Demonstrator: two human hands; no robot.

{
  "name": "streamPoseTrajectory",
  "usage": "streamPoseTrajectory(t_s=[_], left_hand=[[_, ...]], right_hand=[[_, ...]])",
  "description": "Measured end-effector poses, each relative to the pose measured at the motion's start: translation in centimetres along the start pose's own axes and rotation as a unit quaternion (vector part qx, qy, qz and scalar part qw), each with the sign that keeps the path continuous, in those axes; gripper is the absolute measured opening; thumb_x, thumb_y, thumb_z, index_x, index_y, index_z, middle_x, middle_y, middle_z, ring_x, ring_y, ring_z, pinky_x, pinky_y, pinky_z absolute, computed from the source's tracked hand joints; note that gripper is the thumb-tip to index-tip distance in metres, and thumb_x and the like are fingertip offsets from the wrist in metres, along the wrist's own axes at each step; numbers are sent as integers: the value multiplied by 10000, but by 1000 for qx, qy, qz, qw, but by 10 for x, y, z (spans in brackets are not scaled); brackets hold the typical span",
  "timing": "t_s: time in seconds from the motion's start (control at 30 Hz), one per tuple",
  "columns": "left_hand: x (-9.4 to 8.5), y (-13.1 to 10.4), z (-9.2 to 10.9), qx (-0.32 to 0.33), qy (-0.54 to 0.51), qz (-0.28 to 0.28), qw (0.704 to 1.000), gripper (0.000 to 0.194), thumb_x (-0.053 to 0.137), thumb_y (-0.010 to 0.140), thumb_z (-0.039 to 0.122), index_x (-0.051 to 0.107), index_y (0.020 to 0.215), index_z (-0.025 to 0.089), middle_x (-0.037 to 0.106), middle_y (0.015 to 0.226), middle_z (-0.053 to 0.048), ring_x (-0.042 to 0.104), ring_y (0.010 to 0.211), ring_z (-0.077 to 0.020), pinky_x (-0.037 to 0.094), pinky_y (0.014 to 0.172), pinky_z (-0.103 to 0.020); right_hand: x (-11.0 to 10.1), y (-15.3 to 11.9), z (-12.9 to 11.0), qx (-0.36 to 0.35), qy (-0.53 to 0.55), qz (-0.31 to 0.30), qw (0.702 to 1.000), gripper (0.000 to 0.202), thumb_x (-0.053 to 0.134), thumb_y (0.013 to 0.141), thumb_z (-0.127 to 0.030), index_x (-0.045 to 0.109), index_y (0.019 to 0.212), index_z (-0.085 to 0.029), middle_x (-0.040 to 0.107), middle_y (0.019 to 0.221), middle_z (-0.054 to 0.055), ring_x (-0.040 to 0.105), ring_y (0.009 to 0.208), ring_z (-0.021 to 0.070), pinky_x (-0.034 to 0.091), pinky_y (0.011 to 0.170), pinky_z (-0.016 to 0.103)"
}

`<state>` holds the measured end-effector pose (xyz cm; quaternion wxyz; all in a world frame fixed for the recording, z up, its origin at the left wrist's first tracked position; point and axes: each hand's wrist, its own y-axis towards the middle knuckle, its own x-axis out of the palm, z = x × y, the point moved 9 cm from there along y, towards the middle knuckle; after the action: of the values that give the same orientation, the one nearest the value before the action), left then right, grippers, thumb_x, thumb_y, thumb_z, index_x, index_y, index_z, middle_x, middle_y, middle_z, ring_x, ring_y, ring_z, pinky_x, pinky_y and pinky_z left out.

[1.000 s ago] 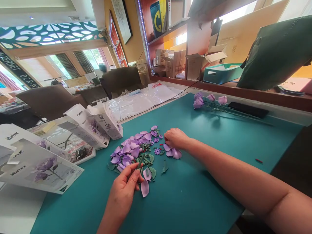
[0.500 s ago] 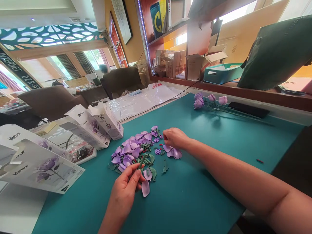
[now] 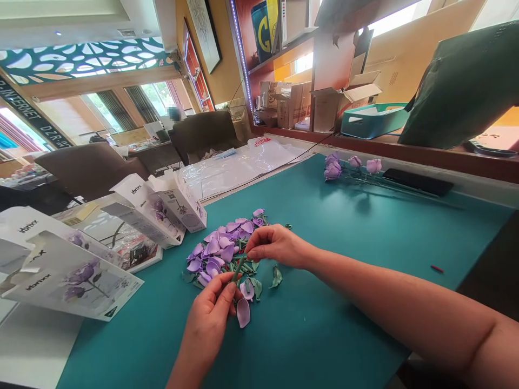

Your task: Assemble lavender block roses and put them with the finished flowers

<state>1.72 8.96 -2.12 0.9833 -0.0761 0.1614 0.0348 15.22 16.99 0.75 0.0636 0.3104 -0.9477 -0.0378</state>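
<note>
My left hand (image 3: 211, 310) pinches a short green stem (image 3: 240, 267) that points up and away. At the stem's upper end, my right hand (image 3: 278, 246) has its thumb and fingertips pressed together; what it holds, if anything, is too small to make out. Beyond the hands lies a heap of loose purple petals (image 3: 219, 246) mixed with green and red pieces. Close to my left fingers are a pale petal (image 3: 244, 313) and a green leaf (image 3: 256, 289). Another leaf (image 3: 276, 276) lies below my right hand, which hides pieces behind it.
White boxes with flower pictures (image 3: 77, 281) stand at the left. Assembled purple roses (image 3: 333, 170) on clear stems lie at the back right beside a black flat object (image 3: 417, 182). A small red piece (image 3: 437, 268) rests on the green mat (image 3: 344, 335) at right.
My right hand has come left and toward me, from the small pieces beside the heap to the upper end of the stem. My left hand has hardly moved, still holding the stem.
</note>
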Motion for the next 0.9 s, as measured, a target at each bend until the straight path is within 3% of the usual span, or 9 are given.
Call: streamPoseTrajectory(t_s=[0.33,0.9], left_hand=[[2,0,2,0,8,-1,1000,399,572,739,497,630,972,178,626,688,-5,508,555,-142,403,529,-264],[4,-2,3,6,29,-8,1000,431,547,752,542,663,955,180,559,586,18,471,524,-139,384,492,-252]], right_hand=[[0,-1,0,3,12,24,1000,198,763,616,-274,651,704,-136,626,645,-18,546,609,92,452,600,233],[8,-2,3,-41,-45,1,998,127,711,678,-256,657,722,-149,636,682,-7,553,640,108,448,630,249]])
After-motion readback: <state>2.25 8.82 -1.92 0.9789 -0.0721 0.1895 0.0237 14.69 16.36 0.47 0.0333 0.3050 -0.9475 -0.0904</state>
